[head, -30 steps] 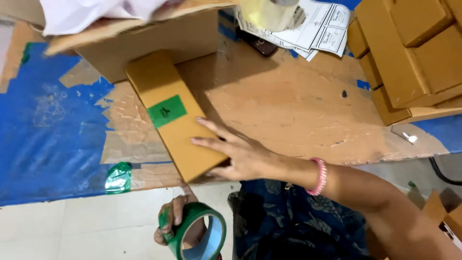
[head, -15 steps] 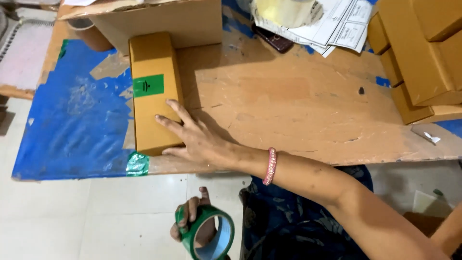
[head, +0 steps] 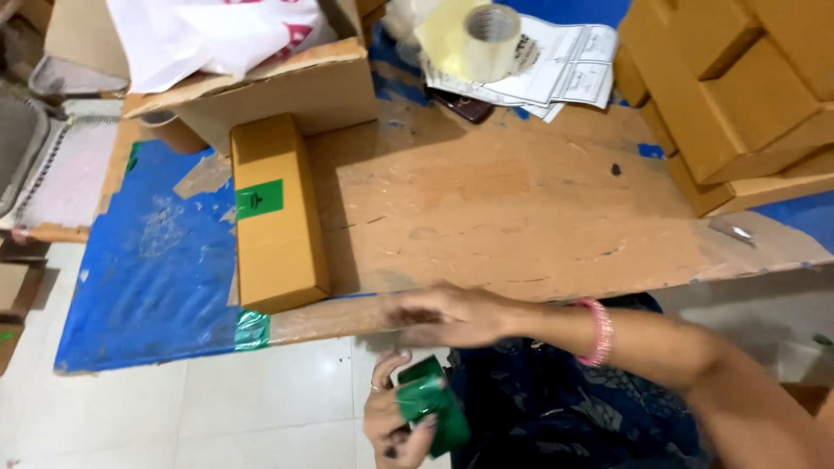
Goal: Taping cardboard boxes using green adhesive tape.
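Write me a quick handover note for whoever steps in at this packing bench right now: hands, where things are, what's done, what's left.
Left hand: below the table edge, grip closed on the green tape roll.
Right hand: blurred, over the table's near edge, beside the roll; holds nothing that shows.
Long brown box: flat on the worn table, closed, one green tape strip across its top.
Done: box closed, one strip on.
Left: judging by the bare ends, perhaps more tape.

Right hand (head: 452, 314) off long box (head: 274, 213), now near green tape roll (head: 432, 404).
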